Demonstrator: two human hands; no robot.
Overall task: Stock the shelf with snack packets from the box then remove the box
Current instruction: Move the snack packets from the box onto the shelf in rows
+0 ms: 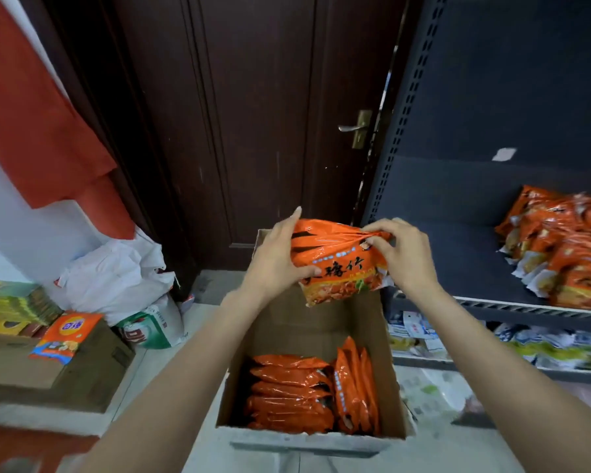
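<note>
Left hand [276, 257] and right hand [401, 256] both grasp a bundle of orange snack packets [338, 264] above the open box [307, 326]. More packets lie in the box; others rest on the dark shelf [458, 254] at right.

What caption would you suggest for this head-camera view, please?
Both hands, left and right, lift orange snack packets above the half-emptied box, beside the shelf.

Packets [287, 390] lie in the box [307, 438], left of the shelf [475, 261].
</note>
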